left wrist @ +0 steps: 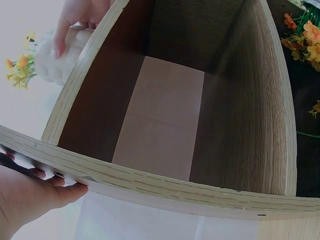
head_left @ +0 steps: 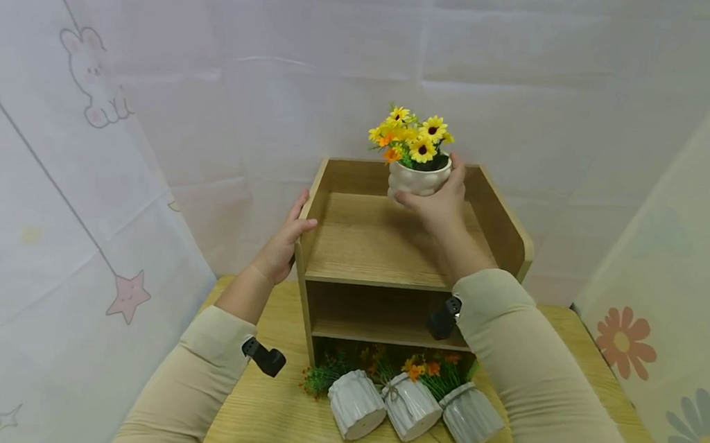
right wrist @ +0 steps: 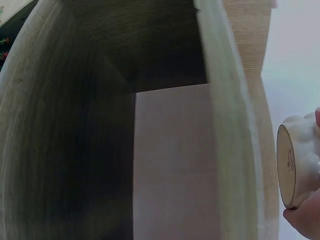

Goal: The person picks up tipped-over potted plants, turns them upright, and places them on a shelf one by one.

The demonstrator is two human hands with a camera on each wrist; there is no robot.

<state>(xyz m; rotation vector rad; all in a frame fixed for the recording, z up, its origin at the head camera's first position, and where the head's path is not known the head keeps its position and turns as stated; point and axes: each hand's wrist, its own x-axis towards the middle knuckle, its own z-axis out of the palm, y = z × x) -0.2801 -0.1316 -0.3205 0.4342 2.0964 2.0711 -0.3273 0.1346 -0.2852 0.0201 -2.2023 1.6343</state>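
Note:
My right hand (head_left: 441, 200) grips a white bumpy flowerpot (head_left: 417, 181) of yellow and orange artificial flowers (head_left: 414, 137), thumb at the near side and fingers round the right. It is held above the top board of a wooden shelf unit (head_left: 378, 241), towards the back. In the right wrist view the bottom of the pot (right wrist: 286, 167) shows, off the board. Against the unit's left side panel rests my left hand (head_left: 280, 247), fingers extended along the outside and thumb at the front edge. The left wrist view shows those fingers (left wrist: 60, 192) touching the panel.
Three whitish ribbed pots (head_left: 356, 406) with greenery and orange flowers lie tipped in front of the unit's bottom compartment on the wooden table (head_left: 271, 416). Printed sheets hang behind and on both sides. The unit's side panels rise above its top board.

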